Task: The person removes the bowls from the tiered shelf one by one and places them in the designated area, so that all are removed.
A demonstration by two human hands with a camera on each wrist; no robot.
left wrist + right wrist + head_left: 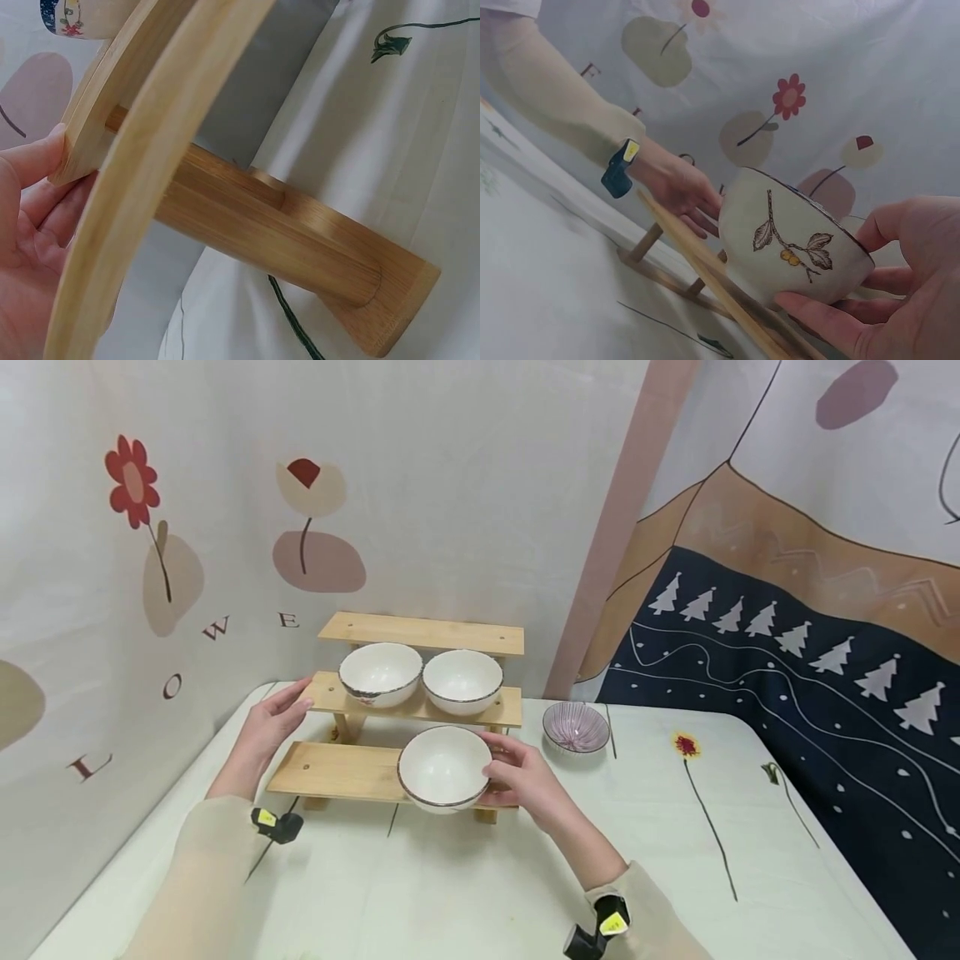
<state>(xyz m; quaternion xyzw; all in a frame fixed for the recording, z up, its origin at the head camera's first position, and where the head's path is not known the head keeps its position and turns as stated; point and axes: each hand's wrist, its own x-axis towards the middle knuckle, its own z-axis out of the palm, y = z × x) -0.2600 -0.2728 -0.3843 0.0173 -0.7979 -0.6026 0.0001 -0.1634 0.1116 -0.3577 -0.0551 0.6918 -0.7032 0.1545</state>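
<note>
A three-tier wooden stand (322, 768) is on the table. My left hand (264, 735) pinches the left end of its middle shelf (86, 146), thumb on one face and fingers on the other. My right hand (528, 777) holds a white bowl (442, 767) with a dark rim by its right side, at the right part of the lowest shelf. A brown branch with yellow berries decorates the bowl's outside (791, 240) in the right wrist view. Whether its base touches the shelf I cannot tell. Two similar bowls, a left one (381, 672) and a right one (462, 681), sit on the middle shelf.
A small purple-striped bowl (576, 727) stands on the table to the right of the stand. The top shelf (420, 631) is close to a printed curtain (465, 485) behind. Flowers are printed on the pale tablecloth (637, 827).
</note>
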